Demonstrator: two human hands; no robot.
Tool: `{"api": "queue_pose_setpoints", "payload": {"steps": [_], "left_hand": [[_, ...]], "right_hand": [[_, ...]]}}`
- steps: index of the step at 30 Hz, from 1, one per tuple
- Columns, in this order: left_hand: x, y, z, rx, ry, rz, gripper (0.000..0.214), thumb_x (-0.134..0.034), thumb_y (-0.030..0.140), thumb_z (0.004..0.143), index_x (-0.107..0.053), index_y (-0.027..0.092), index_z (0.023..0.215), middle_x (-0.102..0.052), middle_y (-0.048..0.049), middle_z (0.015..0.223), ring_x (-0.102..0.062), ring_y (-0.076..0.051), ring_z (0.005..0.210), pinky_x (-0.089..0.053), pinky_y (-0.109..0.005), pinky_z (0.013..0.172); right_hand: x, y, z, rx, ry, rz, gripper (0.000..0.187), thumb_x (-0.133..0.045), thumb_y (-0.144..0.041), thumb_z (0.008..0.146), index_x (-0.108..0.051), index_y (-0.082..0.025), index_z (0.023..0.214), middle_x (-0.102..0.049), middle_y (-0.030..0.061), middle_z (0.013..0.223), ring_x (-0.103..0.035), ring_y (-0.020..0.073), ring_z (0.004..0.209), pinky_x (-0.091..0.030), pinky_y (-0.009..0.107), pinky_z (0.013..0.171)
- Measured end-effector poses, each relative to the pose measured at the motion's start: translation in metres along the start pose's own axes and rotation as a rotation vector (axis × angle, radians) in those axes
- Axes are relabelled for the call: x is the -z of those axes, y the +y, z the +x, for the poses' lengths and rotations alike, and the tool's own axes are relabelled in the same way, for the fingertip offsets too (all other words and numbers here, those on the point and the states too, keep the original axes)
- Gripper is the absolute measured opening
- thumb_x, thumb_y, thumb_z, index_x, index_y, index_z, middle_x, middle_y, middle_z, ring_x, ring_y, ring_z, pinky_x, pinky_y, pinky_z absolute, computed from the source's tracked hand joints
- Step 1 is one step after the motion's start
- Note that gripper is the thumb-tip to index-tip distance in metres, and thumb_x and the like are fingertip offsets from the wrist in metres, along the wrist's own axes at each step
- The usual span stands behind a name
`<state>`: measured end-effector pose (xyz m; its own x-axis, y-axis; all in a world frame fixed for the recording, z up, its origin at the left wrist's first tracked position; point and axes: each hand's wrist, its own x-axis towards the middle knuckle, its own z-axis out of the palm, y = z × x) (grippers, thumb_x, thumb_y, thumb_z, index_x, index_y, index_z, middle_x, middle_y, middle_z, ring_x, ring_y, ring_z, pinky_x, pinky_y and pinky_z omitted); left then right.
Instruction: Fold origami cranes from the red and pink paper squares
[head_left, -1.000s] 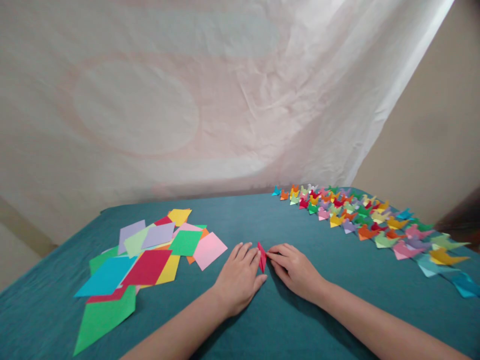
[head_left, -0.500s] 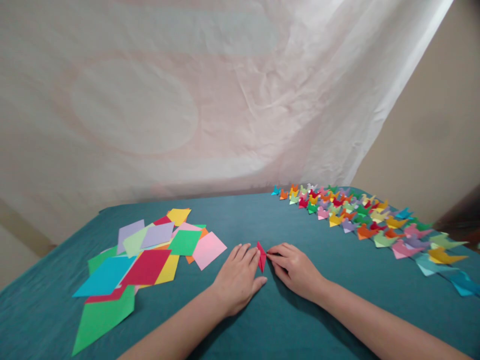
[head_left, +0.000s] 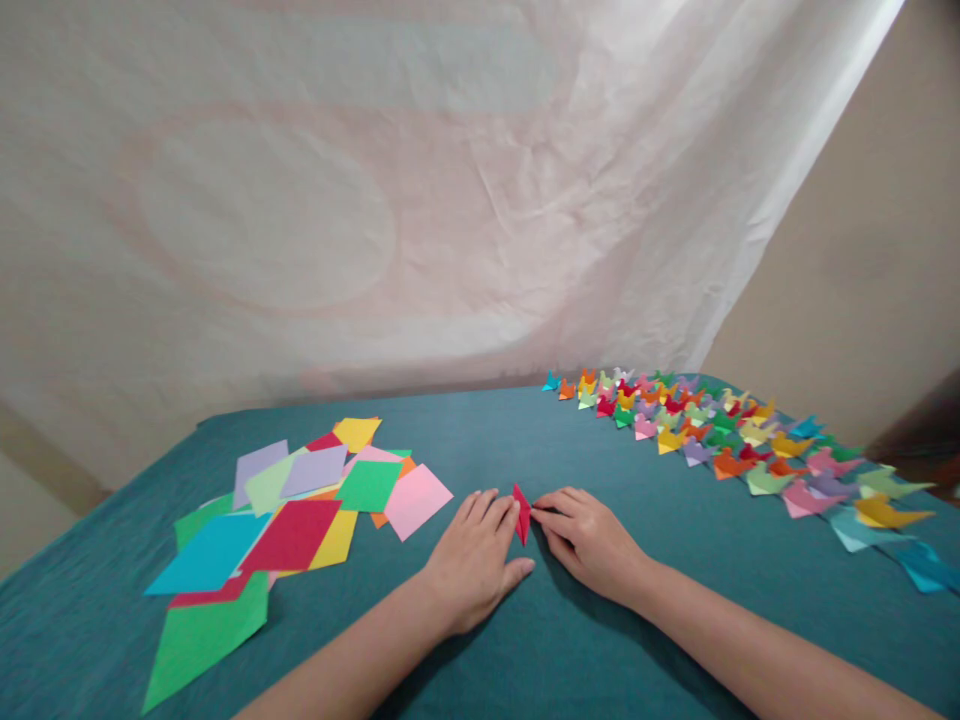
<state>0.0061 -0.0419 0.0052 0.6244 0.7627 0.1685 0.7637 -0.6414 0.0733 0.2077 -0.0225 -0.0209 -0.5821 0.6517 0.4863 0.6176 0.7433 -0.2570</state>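
Observation:
A small red origami paper (head_left: 522,515), folded to a narrow diamond, lies on the table between my two hands. My left hand (head_left: 476,560) rests flat at its left side, with fingertips over the left edge and the thumb stretched out below. From the other side my right hand (head_left: 589,535) reaches in, its thumb and index finger pinched together at the paper's right corner. The fingers cover part of both side edges.
Loose coloured square sheets (head_left: 292,535) overlap in a pile at the left. Rows of folded paper cranes (head_left: 697,430) stand on the right side of the teal tablecloth (head_left: 480,430). Behind the table hangs a pale sheet (head_left: 420,200).
Hardly anything differs. My right fingertips and the red paper sit very slightly further left, and both hands keep their pose.

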Motion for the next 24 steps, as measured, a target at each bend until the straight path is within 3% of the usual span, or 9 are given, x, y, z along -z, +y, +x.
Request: {"api": "queue_pose_setpoints", "payload": {"steps": [8, 18, 24], "left_hand": [[0.005, 0.0021, 0.0016, 0.008, -0.021, 0.013, 0.055, -0.051, 0.047, 0.085, -0.047, 0.011, 0.126, -0.048, -0.0147, 0.132, -0.04, -0.03, 0.123, -0.027, -0.042, 0.105], [-0.0027, 0.0016, 0.0013, -0.03, -0.007, 0.065, 0.055, -0.049, 0.047, 0.085, -0.047, 0.01, 0.126, -0.048, -0.0168, 0.133, -0.044, -0.03, 0.122, -0.031, -0.042, 0.104], [0.0029, 0.0002, 0.0012, -0.068, -0.038, 0.049, 0.055, -0.051, 0.046, 0.085, -0.049, 0.008, 0.125, -0.05, -0.018, 0.13, -0.045, -0.03, 0.122, -0.032, -0.043, 0.104]], "right_hand": [[0.0004, -0.0018, 0.0017, -0.037, -0.035, 0.01, 0.03, -0.044, -0.011, 0.087, -0.06, -0.019, 0.111, -0.063, 0.0088, 0.105, -0.054, 0.0215, 0.094, -0.045, 0.038, 0.082], [-0.0005, -0.005, 0.0029, -0.032, -0.067, -0.016, 0.031, -0.045, -0.014, 0.089, -0.057, -0.018, 0.116, -0.059, 0.0099, 0.113, -0.052, 0.0218, 0.097, -0.045, 0.038, 0.083], [-0.0007, -0.0067, 0.0034, -0.023, -0.096, -0.024, 0.031, -0.045, -0.022, 0.092, -0.055, -0.019, 0.121, -0.057, 0.0101, 0.117, -0.051, 0.0228, 0.101, -0.044, 0.038, 0.084]]}}
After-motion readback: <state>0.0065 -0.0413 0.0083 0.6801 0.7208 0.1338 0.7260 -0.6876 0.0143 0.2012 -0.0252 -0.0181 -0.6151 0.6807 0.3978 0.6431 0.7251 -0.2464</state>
